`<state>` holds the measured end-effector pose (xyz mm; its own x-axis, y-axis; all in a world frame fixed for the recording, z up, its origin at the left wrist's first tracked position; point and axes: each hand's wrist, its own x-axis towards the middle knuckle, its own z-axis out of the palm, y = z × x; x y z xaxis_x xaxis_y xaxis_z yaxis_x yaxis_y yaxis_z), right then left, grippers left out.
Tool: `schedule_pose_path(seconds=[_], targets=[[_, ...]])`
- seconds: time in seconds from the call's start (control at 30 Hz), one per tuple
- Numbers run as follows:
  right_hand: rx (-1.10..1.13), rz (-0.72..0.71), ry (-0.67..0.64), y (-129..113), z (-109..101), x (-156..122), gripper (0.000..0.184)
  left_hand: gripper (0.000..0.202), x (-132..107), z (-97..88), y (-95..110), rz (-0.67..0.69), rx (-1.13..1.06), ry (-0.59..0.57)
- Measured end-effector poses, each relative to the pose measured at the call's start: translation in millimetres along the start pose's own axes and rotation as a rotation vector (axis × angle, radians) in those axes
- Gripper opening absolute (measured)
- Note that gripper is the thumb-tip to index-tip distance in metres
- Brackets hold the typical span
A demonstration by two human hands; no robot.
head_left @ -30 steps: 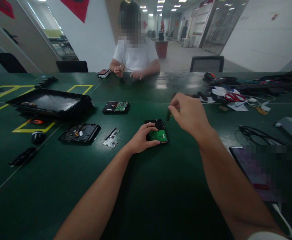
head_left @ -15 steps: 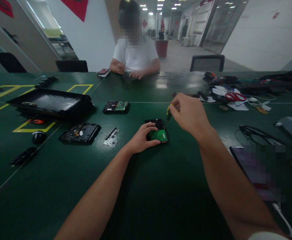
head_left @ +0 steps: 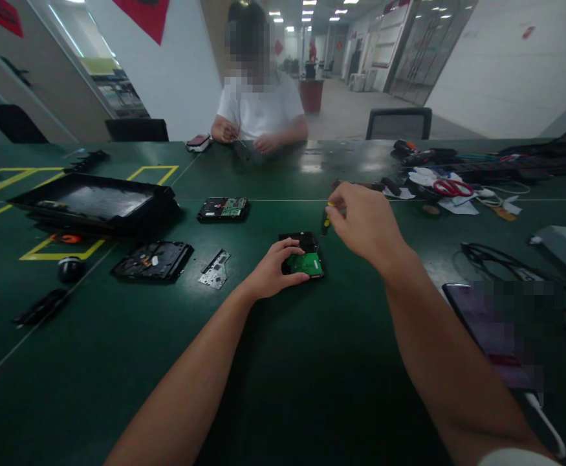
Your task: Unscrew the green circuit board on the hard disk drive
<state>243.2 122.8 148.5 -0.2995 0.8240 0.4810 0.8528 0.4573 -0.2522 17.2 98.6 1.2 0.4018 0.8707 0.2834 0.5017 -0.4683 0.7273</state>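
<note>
On the green tabletop lies a black hard drive (head_left: 306, 264) with a green circuit board on its upper face. My left hand (head_left: 277, 270) grips it from the left, thumb at the near side and fingers over the far part. In my right hand (head_left: 367, 220), thumb and fingers pinch a yellow-and-dark screwdriver (head_left: 326, 223), held upright just beyond the drive's right far corner. The screwdriver's tip is too small to make out. Left of the drive rests a loose grey circuit board (head_left: 215, 268). Farther off is another hard drive (head_left: 223, 209), board side up.
At the left are an opened black device (head_left: 152, 260) and a large black tray-like casing (head_left: 98, 197). A phone (head_left: 486, 330) with a white cable lies right, near cables (head_left: 500, 265). Tools and red-handled scissors (head_left: 452, 188) clutter the far right. Opposite sits a person (head_left: 258, 110).
My hands keep nearly the same places on the hard drive and screwdriver. The view shifts slightly. The person opposite has raised a hand, now with a thin tool showing in it.
</note>
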Motion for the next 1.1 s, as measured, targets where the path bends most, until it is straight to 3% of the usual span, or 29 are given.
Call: schedule_pose_path(seconds=[0.8, 1.1], targets=[[0.052, 0.007, -0.005, 1.8, -0.9, 0.5, 0.007, 0.053, 0.7, 0.8, -0.3, -0.007, 0.01, -0.01], [0.004, 0.0, -0.019, 2.0, -1.1, 1.1, 0.013, 0.055, 0.4, 2.1, -4.4, 0.005, 0.015, -0.016]])
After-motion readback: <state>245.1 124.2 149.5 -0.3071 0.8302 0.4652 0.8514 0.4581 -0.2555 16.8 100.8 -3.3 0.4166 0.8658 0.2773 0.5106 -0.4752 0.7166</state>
